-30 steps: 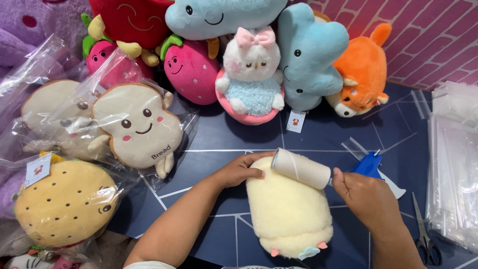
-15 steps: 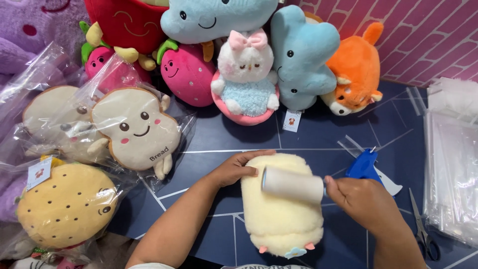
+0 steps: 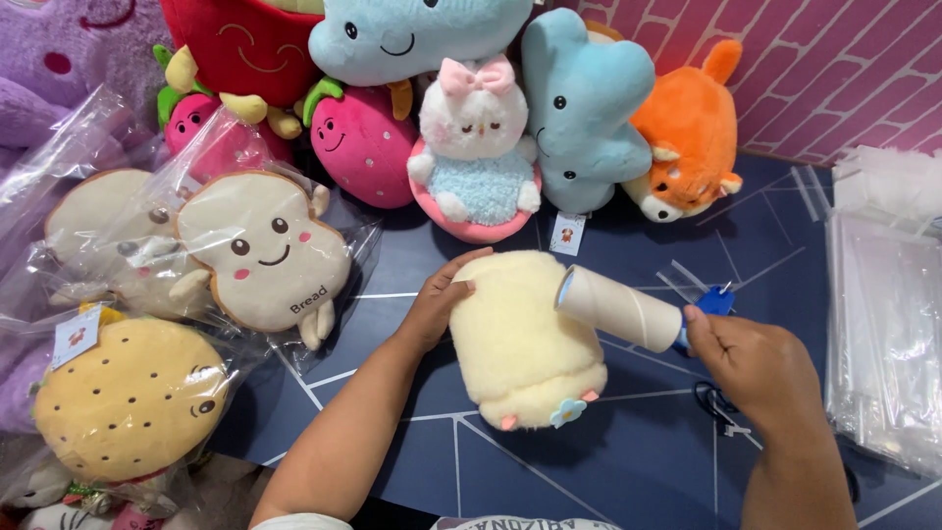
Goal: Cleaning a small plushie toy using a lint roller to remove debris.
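A pale yellow plush toy (image 3: 517, 344) lies on the dark blue table (image 3: 628, 461), with pink feet and a small blue flower at its near end. My left hand (image 3: 439, 302) rests flat on its upper left edge. My right hand (image 3: 748, 361) grips the blue handle of a white lint roller (image 3: 618, 307), whose roll is lifted at the plush's right side, tilted, with its open end toward the plush.
Bagged bread-shaped plushes (image 3: 263, 253) and a round cookie-like plush (image 3: 128, 397) lie at the left. Strawberry (image 3: 360, 142), white bunny (image 3: 478, 147), blue (image 3: 584, 113) and orange (image 3: 692, 132) plushes line the back. A stack of clear bags (image 3: 883, 324) sits at the right.
The lint roller has moved from lying across the plush's top to its right side and is now lifted at an angle. My left hand stays on the plush's left edge.
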